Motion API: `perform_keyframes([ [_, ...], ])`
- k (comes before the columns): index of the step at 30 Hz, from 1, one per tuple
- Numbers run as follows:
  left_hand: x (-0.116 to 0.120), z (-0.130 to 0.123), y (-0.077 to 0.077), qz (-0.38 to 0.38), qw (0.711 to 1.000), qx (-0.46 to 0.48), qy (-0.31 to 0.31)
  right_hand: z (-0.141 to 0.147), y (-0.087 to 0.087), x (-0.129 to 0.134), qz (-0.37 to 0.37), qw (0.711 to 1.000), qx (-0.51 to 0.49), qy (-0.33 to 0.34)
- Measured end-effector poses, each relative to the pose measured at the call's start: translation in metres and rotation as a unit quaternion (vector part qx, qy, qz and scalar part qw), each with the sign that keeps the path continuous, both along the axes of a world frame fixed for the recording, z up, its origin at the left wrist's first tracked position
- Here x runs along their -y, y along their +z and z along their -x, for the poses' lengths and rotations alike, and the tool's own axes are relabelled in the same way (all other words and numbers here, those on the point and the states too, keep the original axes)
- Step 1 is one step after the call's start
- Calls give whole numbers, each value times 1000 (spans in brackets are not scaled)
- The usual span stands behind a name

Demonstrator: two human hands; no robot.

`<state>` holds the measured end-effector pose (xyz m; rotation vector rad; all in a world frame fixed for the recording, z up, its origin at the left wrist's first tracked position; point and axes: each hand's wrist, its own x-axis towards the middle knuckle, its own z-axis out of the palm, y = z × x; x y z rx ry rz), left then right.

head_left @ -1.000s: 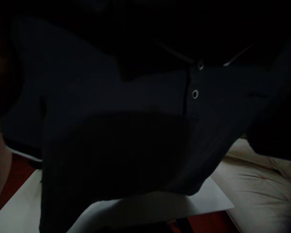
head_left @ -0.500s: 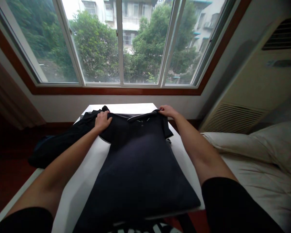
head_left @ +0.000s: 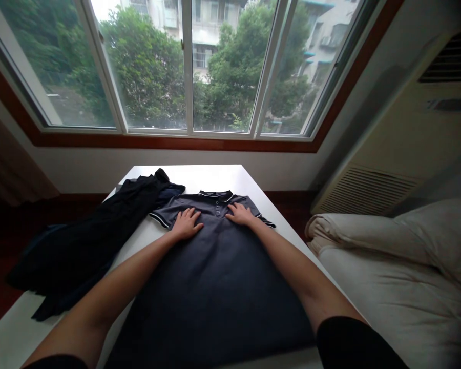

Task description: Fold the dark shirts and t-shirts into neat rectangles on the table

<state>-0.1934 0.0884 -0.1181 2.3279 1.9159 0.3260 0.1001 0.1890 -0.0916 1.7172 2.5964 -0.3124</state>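
A dark short-sleeved polo shirt (head_left: 223, 287) lies spread on the white table (head_left: 215, 175), its buttoned collar toward the window and its hem toward me. White trim edges the collar and sleeves. My left hand (head_left: 187, 224) rests flat on the upper chest near the left sleeve, fingers spread. On the other side of the button placket, my right hand (head_left: 240, 213) also lies open on the cloth. Both palms press on the fabric without gripping it. Left of the shirt is a pile of dark clothes (head_left: 96, 233), partly draped over the table's edge.
A wide window (head_left: 188, 72) with a wooden frame is beyond the table. On the right stand a cream sofa (head_left: 392, 287) and a tall air conditioner (head_left: 388, 138). A curtain (head_left: 15, 164) hangs at the left, above a dark red floor.
Both hands have let go of the shirt's shoulders and moved inward and nearer, onto its chest. The shirt's upper part now lies flat, with collar and buttons showing.
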Motion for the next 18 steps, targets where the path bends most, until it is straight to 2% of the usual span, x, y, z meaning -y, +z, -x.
perform_keyframes([
  [3, -13, -5, -12, 7, 1000, -8, 7, 2, -17, -14, -5, 1000, -7, -10],
  [5, -25, -6, -14, 11, 1000, -8, 12, 1, -22, -27, -15, 1000, -12, -12],
  [9, -48, -7, -7, 20, 999, -2, 31, 3, -19, -50, -43, 999, -25, -12],
  [12, -55, -9, 2, 18, 999, 4, 49, 9, -13, -58, -79, 996, -34, -21],
  [15, -43, -13, 8, -11, 999, 11, 50, 8, -11, -57, -124, 992, -35, 0],
  [18, -5, -20, 12, -47, 999, 27, -3, -16, -10, -54, -159, 986, -21, 50],
])
